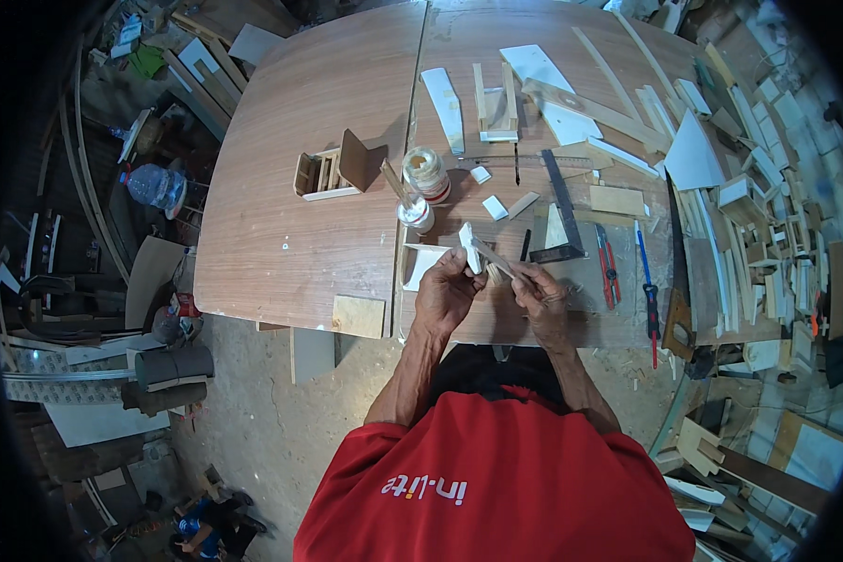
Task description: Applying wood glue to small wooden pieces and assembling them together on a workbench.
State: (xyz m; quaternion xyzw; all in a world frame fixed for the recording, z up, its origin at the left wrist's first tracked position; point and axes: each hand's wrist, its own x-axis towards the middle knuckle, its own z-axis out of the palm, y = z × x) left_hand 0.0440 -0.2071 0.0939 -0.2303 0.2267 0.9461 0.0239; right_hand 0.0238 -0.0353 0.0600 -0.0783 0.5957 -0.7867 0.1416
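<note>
Close to the table's front edge, my left hand (443,288) is closed around a small white-faced wooden piece (468,245), held tilted up. My right hand (540,294) pinches a thin flat stick (496,259), whose far end meets the white piece. Just beyond the hands stands a small white pot (415,219) with a wooden stick (394,181) leaning out of it. Behind the pot is a glass jar (428,172) with yellowish residue. A white-and-wood box part (422,266) lies beside my left hand, partly hidden by it.
A small slatted wooden holder (330,169) stands to the left. On the right are a try square (562,206), red-handled pliers (608,267), a blue-and-red screwdriver (648,290) and many wood strips. A flat board piece (359,316) lies at the front edge. A plastic bottle (155,185) is off to the left.
</note>
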